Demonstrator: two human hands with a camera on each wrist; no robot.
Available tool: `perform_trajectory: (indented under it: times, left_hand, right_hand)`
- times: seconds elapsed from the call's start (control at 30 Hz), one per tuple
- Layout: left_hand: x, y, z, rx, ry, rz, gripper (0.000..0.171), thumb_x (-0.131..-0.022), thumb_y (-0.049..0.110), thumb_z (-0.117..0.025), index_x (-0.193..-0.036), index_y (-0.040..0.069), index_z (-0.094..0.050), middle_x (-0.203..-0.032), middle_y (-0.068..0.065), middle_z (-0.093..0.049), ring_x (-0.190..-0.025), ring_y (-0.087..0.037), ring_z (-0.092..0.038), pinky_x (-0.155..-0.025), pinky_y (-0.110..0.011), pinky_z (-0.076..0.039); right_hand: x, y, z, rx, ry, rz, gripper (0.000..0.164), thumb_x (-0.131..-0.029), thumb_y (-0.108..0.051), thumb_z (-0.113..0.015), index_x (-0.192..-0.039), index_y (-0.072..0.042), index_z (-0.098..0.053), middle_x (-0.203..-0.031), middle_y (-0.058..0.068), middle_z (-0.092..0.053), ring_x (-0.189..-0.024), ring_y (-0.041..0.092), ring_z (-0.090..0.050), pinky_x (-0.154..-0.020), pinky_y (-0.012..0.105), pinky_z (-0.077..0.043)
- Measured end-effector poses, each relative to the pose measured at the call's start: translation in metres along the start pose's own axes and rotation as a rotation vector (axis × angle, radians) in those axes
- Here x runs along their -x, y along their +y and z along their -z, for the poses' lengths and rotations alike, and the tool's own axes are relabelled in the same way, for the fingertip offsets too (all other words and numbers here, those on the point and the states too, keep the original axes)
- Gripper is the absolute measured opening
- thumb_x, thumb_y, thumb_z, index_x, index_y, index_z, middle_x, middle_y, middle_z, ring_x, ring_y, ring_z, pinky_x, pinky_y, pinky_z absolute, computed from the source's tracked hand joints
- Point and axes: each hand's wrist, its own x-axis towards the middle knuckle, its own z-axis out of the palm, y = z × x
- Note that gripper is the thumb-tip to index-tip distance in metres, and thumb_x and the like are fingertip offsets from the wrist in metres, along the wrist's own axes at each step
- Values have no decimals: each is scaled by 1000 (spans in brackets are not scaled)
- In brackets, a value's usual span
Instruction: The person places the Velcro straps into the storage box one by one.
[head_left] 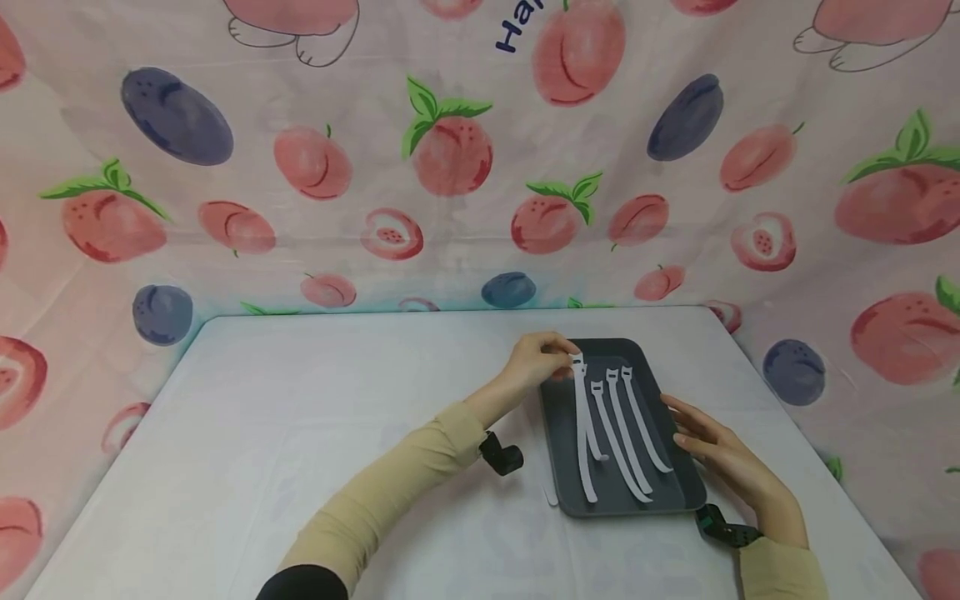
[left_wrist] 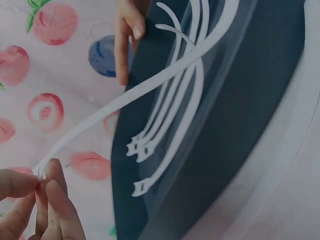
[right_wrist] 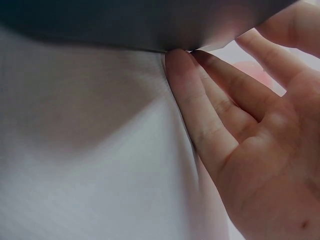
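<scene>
A dark grey tray lies on the white table, with several white strap cable ties in it, their slotted heads toward the far end. My left hand is at the tray's far left corner and pinches one white cable tie near one end between thumb and fingers. That tie stretches over the others. My right hand is at the tray's right side. In the right wrist view its fingers are fairly straight, with the tips touching the underside of the tray's edge.
Just left of the tray, a pale strip lies on the white table. A fruit-print cloth hangs behind the table and along its sides. Each wrist carries a small black camera.
</scene>
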Motion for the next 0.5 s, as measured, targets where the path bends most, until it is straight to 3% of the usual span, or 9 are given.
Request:
perform_trajectory:
  times: [0.2,0.5]
  left_hand:
    - [-9,-13,-4,-55,-26,41,15,-85,7,-59,-97,5,-68,-78,-11,-68,-65,-16,-65,-68,-34,-56]
    - [-14,-26,-8,-198,-73,37,16,-85,8,-59,-97,5,-68,-76,-8,-68,-63,-12,-65,-58,-23,-52]
  right_hand:
    - [0,-2,-1,-15,-2,-11,61,-93,-27,-50,-146,-27,-20,-151,22,-15,-136,45,-14,-99,70,-17]
    - [1,-1,0,1,-7,9,60,-93,-27,-49,-145,-29,-20,-151,22,-15,-136,46,-12,-99,70,-17]
